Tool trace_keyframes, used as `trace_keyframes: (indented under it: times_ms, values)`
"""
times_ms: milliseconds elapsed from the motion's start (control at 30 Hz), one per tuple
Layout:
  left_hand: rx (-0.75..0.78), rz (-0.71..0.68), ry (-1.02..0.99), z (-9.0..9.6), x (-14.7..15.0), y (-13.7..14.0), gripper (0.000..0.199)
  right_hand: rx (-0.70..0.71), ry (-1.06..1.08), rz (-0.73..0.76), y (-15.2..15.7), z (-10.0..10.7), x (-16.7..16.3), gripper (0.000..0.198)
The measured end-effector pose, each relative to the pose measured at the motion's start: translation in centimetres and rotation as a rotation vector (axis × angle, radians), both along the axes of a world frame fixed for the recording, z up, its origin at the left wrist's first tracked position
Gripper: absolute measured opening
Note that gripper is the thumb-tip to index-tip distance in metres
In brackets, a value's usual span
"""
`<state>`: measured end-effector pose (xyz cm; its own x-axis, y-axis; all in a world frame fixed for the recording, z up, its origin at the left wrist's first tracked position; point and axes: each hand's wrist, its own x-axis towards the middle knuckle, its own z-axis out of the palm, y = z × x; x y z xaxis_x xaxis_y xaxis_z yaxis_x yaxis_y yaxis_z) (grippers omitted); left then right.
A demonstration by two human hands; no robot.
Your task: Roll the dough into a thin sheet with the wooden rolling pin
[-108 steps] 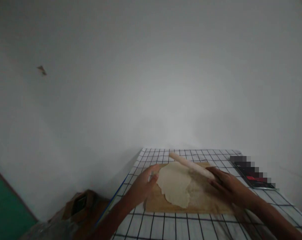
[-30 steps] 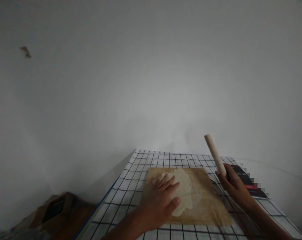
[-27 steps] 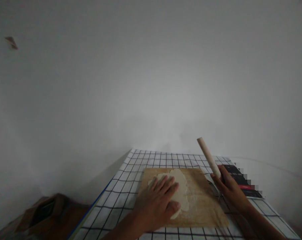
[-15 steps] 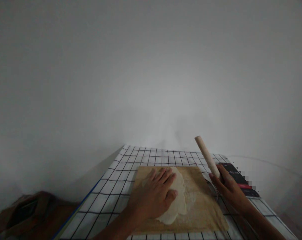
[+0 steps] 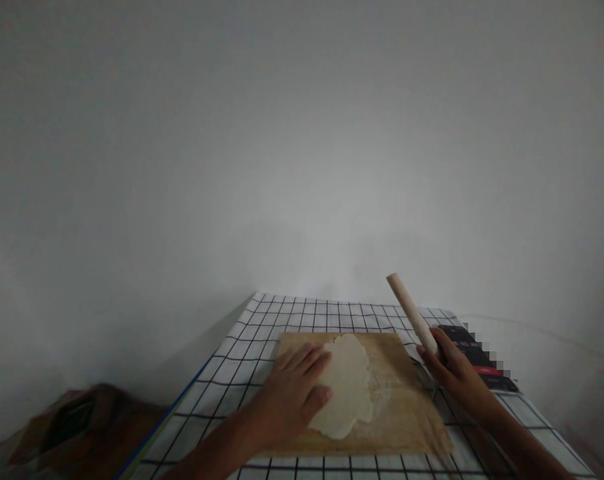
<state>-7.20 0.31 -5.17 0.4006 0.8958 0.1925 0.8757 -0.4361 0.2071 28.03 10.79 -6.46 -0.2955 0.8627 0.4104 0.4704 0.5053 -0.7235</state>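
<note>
A flat, uneven sheet of pale dough (image 5: 346,387) lies on a wooden board (image 5: 407,413), with flour smears to its right. My left hand (image 5: 299,390) is over the dough's left side, fingers stretched out and the thumb apart; it covers that edge, and whether it presses on the dough I cannot tell. Off the board's right side, my right hand (image 5: 451,367) is closed around the lower end of a wooden rolling pin (image 5: 412,310). The pin is tilted, its free end raised toward the wall.
A white tablecloth with a black grid (image 5: 222,380) covers the table. Beyond my right hand lies a dark package with a red band (image 5: 475,350), partly pixelated. A pale wall (image 5: 302,167) rises behind the table. At the lower left stands a brown box-like thing (image 5: 67,423), blurred.
My left hand has slid left across the dough, uncovering more of its middle. My right hand still holds the rolling pin in nearly the same place. The view has shifted slightly.
</note>
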Motion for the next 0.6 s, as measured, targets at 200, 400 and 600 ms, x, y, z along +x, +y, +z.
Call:
trace_keyframes:
  times_ms: [200, 400, 600]
  values:
    - [-0.109, 0.236, -0.162, 2.6, -0.3, 2.6, 0.054, 0.005, -0.003, 0.029, 0.0, 0.1, 0.0, 0.032]
    - [-0.475, 0.290, -0.180, 4.6, -1.5, 7.1, 0.032, 0.010, 0.024, 0.065, 0.0, 0.1, -0.1, 0.036]
    - [-0.543, 0.259, -0.268, 4.7, -1.4, 7.8, 0.035, 0.030, 0.018, 0.074, 0.2, 0.2, 0.1, 0.036]
